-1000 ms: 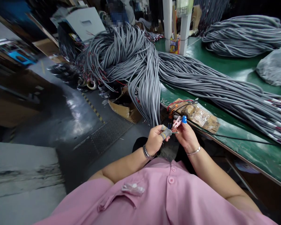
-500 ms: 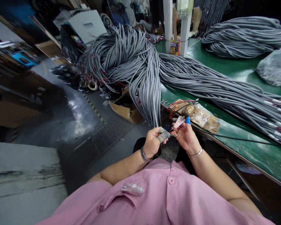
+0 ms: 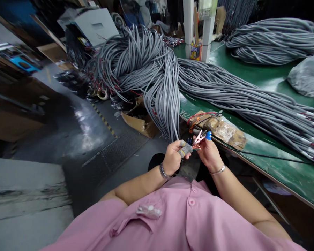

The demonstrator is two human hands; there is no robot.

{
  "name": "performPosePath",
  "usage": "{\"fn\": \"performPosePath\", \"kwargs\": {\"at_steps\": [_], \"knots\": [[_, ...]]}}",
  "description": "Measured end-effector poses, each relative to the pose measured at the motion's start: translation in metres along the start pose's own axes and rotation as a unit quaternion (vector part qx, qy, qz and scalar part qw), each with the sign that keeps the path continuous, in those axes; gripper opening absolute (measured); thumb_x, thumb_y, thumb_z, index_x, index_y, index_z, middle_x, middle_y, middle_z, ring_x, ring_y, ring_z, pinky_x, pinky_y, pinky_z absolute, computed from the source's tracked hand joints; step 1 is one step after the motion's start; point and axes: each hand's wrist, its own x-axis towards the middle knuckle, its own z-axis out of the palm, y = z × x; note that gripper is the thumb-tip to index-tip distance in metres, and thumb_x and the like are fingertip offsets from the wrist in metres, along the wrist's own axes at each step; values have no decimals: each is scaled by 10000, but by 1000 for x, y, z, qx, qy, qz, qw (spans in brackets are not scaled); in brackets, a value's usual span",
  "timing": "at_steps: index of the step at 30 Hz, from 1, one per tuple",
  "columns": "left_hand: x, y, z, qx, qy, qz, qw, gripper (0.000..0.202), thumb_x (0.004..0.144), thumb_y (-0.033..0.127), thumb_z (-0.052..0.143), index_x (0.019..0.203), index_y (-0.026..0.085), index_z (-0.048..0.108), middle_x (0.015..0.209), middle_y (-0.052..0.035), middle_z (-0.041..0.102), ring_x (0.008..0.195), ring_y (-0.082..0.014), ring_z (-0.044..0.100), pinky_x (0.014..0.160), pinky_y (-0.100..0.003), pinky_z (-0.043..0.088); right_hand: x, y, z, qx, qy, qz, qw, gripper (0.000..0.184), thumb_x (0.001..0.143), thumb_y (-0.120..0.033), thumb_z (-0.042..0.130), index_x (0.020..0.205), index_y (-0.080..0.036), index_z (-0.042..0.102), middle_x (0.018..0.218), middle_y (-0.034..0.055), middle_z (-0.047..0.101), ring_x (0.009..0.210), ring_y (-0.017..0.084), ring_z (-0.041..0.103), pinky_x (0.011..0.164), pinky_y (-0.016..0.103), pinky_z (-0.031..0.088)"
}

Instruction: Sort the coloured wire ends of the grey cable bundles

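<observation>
My left hand [image 3: 176,155], with grey striped covers on the thumb and a finger, pinches the end of a cable. From its fingertips fan thin coloured wires [image 3: 196,147] with bare copper ends; some blue strands stand up behind them. Just to the right, my right hand [image 3: 208,150], with a blue cover on its thumb, closes on a small pink forked clip-like tool [image 3: 199,138]. The tool's tips point at the wires; I cannot tell whether they touch. Beyond my left hand, a thick bundle of grey cables [image 3: 163,104] hangs over the table edge.
Grey cables [image 3: 240,97] run along the green table [image 3: 279,174] to the right. A taped wooden block [image 3: 222,130] with red and black leads lies at its near edge. A cardboard box [image 3: 140,120] stands on the floor; a coil of cable [image 3: 272,42] lies at the back right.
The pink tool has turned in my right hand, so its forked shape now shows. My right thumb has shifted slightly left and down over it. My left hand keeps its hold, slightly right.
</observation>
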Motion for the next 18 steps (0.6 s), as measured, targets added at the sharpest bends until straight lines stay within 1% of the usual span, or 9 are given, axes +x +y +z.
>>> {"fn": "performPosePath", "kwargs": {"at_steps": [3, 5, 8, 12, 15, 18], "knots": [[2, -1, 1, -1, 1, 0, 1000, 176, 778, 269, 699, 665, 150, 636, 529, 15, 599, 498, -94, 521, 563, -241, 399, 3, -2, 2, 24, 4, 25, 999, 459, 642, -615, 780, 811, -194, 704, 783, 28, 719, 620, 144, 593, 598, 282, 504], [3, -3, 1, 6, 2, 0, 1000, 177, 778, 262, 697, 658, 150, 630, 526, 16, 597, 504, -97, 525, 571, -244, 405, 4, -2, 3, 45, 7, 27, 999, 445, 618, -578, 815, 815, -194, 708, 759, 15, 714, 601, 134, 584, 590, 271, 503], [2, -5, 0, 18, 1, -2, 1000, 188, 775, 263, 698, 646, 150, 621, 522, 17, 589, 507, -99, 522, 572, -247, 405, 6, -1, 4, 56, 17, 10, 998, 399, 630, -537, 828, 794, -194, 707, 726, -4, 701, 582, 117, 574, 577, 252, 497], [2, -6, -1, 36, 0, -9, 999, 183, 768, 268, 694, 648, 149, 624, 533, 14, 593, 504, -97, 516, 565, -248, 399, 6, 0, 6, 48, 25, -4, 999, 375, 685, -542, 790, 790, -195, 697, 715, -7, 687, 579, 112, 569, 579, 249, 495], [2, -6, -1, 41, 1, -9, 999, 197, 764, 276, 697, 636, 150, 618, 531, 10, 593, 507, -99, 519, 568, -250, 401, 3, -1, 8, 54, 20, 10, 998, 398, 702, -575, 760, 806, -198, 690, 714, -2, 678, 580, 117, 566, 569, 253, 489], [0, -6, -2, 32, -2, -12, 999, 202, 763, 281, 700, 634, 147, 621, 537, 6, 600, 499, -96, 516, 552, -246, 390, 0, -3, 6, 65, 7, 31, 997, 451, 703, -653, 708, 788, -212, 668, 748, 12, 683, 622, 139, 589, 580, 268, 496]]}}
